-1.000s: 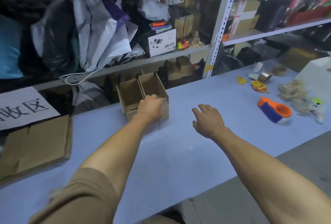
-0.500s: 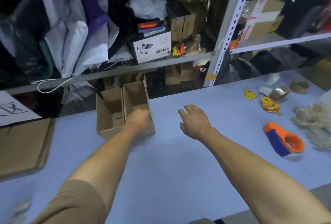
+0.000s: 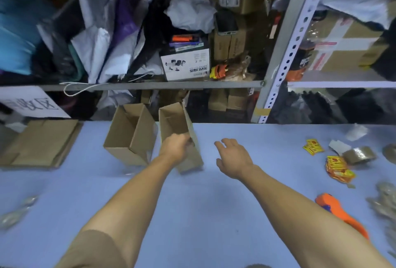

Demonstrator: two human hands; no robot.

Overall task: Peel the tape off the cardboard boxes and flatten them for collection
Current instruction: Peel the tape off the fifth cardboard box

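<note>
Two small open brown cardboard boxes stand on the blue table near its back edge. My left hand (image 3: 176, 146) grips the near rim of the right box (image 3: 174, 123), which is tilted and pulled apart from the left box (image 3: 130, 132). My right hand (image 3: 232, 155) hovers just right of the held box, fingers spread and relaxed, touching nothing. A stack of flattened cardboard (image 3: 40, 141) lies at the table's left.
An orange and blue tape dispenser (image 3: 340, 214) lies at the right. Tape rolls (image 3: 360, 154), yellow-red packets (image 3: 339, 168) and crumpled tape (image 3: 383, 201) are scattered at the far right. More crumpled tape (image 3: 15, 212) lies at the left. Cluttered metal shelving (image 3: 285, 53) stands behind the table.
My left hand has pulled the right box toward me and away from the left box, tilting it. My right hand stays open beside it.
</note>
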